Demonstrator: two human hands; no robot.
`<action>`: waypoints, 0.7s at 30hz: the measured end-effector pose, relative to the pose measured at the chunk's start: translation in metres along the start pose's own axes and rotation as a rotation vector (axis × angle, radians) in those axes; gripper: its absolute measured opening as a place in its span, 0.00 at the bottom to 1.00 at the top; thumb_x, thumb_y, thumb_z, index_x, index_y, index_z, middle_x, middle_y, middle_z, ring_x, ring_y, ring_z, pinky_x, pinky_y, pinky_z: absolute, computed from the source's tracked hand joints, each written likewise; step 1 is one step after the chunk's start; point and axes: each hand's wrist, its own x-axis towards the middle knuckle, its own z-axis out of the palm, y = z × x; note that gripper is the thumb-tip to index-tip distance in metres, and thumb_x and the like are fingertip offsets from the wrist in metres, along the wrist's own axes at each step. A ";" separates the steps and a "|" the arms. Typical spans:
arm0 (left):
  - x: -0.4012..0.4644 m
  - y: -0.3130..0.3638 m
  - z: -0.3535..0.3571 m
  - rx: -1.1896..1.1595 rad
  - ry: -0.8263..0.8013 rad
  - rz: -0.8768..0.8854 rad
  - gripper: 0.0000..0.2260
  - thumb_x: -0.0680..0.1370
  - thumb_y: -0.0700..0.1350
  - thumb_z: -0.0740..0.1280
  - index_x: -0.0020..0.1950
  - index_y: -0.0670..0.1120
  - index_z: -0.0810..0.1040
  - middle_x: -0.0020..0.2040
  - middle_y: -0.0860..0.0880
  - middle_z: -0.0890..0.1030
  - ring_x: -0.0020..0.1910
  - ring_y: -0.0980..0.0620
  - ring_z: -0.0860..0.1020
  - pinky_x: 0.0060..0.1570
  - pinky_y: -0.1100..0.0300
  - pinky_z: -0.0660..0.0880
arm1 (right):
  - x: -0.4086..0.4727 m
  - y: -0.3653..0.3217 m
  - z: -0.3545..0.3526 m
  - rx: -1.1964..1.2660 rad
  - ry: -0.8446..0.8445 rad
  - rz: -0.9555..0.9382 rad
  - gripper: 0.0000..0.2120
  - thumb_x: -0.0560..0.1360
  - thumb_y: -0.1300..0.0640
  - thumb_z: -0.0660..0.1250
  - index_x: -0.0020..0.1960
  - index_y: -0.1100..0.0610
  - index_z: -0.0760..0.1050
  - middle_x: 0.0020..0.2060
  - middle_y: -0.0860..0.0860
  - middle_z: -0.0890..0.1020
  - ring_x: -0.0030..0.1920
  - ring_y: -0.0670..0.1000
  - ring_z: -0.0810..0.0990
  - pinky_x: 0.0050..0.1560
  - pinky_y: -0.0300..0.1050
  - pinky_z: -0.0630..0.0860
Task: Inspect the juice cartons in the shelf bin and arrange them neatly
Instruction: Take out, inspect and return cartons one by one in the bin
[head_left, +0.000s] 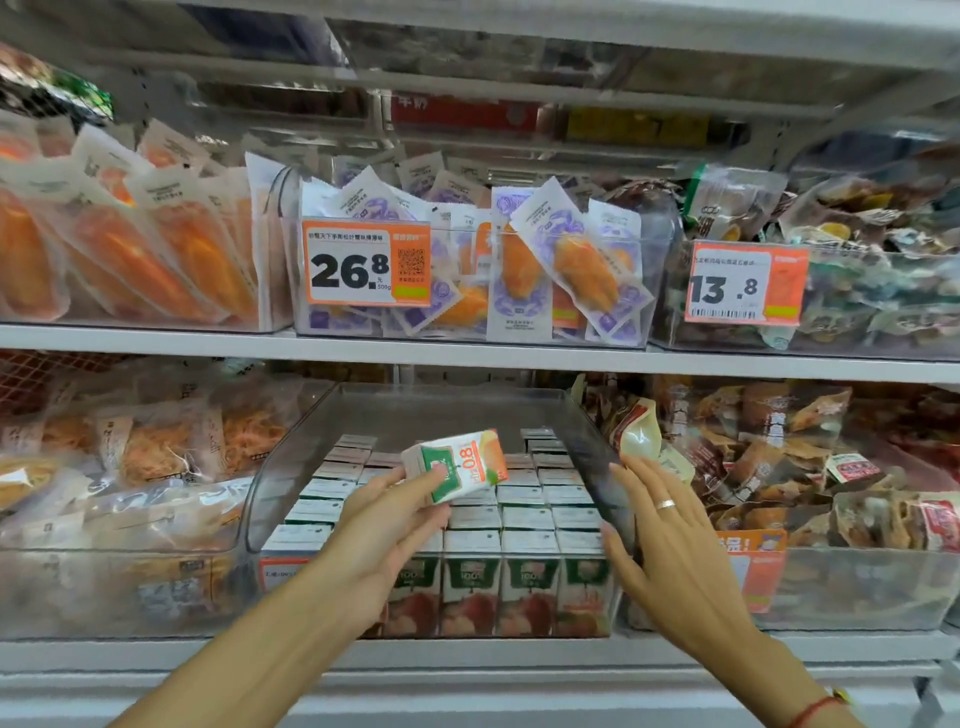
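My left hand (387, 512) holds one juice carton (456, 464) up over the clear shelf bin (265, 499), fingers and thumb curled round it, so I can look at it on every side. It is tipped over sideways. It is small, white and green, with an orange picture and upside-down numbers. My right hand (670, 540) is open, fingers straight, at the bin's right wall, I think to steady it. The other cartons (519, 519) stand in tidy rows inside.

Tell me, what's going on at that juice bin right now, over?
Left hand holds one juice carton above the rows. Right hand open, fingers against the clear bin right wall. Remaining cartons standing packed; nothing blocking.
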 end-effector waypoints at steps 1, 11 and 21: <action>0.010 0.001 0.006 0.010 0.010 -0.001 0.15 0.76 0.37 0.71 0.63 0.41 0.76 0.52 0.43 0.85 0.53 0.49 0.82 0.53 0.59 0.77 | 0.000 0.003 0.004 -0.039 -0.010 -0.003 0.29 0.81 0.44 0.47 0.68 0.63 0.73 0.67 0.57 0.75 0.68 0.58 0.74 0.72 0.52 0.62; 0.124 0.003 0.058 0.373 0.032 0.180 0.21 0.76 0.35 0.70 0.68 0.41 0.71 0.65 0.40 0.77 0.62 0.43 0.77 0.64 0.54 0.74 | 0.005 0.011 0.024 -0.081 0.023 -0.031 0.31 0.82 0.45 0.41 0.70 0.60 0.72 0.68 0.56 0.75 0.67 0.56 0.75 0.70 0.54 0.59; 0.173 0.020 0.069 1.462 -0.233 0.399 0.25 0.77 0.46 0.70 0.73 0.50 0.69 0.70 0.46 0.74 0.64 0.46 0.75 0.55 0.61 0.72 | 0.006 0.014 0.031 -0.020 0.112 -0.033 0.25 0.77 0.50 0.53 0.69 0.60 0.72 0.65 0.55 0.76 0.64 0.56 0.76 0.73 0.52 0.57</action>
